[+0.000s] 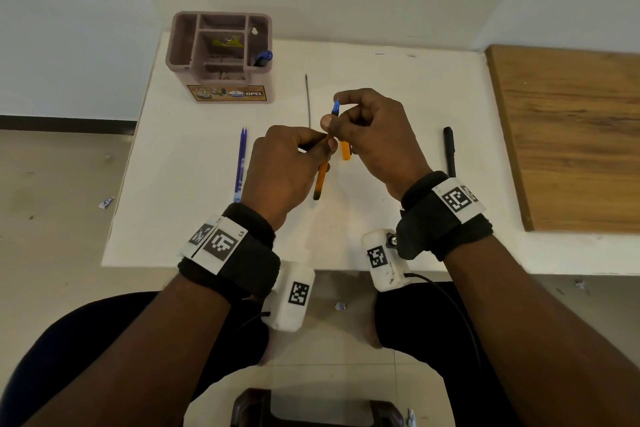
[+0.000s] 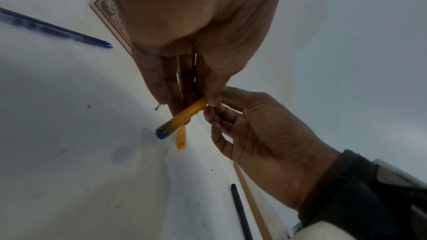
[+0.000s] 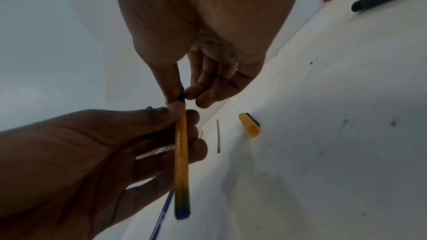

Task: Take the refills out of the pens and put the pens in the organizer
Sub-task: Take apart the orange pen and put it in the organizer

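Observation:
My left hand (image 1: 325, 146) grips an orange pen (image 1: 321, 177) around its upper barrel, with the dark blue end pointing down toward me. At the top of that pen, my right hand (image 1: 337, 114) pinches the blue tip (image 1: 335, 107) between thumb and forefinger. In the right wrist view the orange pen (image 3: 181, 161) runs from the pinch down past my left hand (image 3: 92, 152). The pen's orange cap (image 1: 345, 151) lies on the table under my hands. The mauve organizer (image 1: 180, 45) stands at the back left with a blue pen (image 1: 263, 57) in its right slot.
A thin grey refill (image 1: 308, 100) lies beyond my hands. Two blue refills (image 1: 240, 166) lie side by side to the left. A black pen (image 1: 449, 151) lies to the right, near a wooden board (image 1: 571, 135). The white table (image 1: 398, 87) ends just before my wrists.

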